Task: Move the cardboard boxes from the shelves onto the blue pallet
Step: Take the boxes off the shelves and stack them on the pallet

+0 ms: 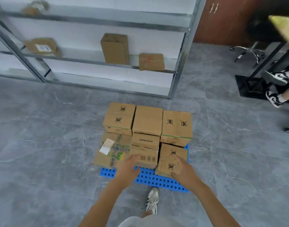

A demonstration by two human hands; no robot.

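Grey floor [42,128], blue pallet [150,177]: left hand [128,167] flat against SUPOR box [145,145], right hand [181,169] spread, released, over near-right corner box [166,151].

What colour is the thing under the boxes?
The pallet is bright blue with dark holes, seen in the head view.

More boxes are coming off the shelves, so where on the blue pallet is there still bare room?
Bare: the near strip of the pallet, in front of the SUPOR box, and the near-left corner beside the taped box. Crowded: behind that, boxes packed side by side.
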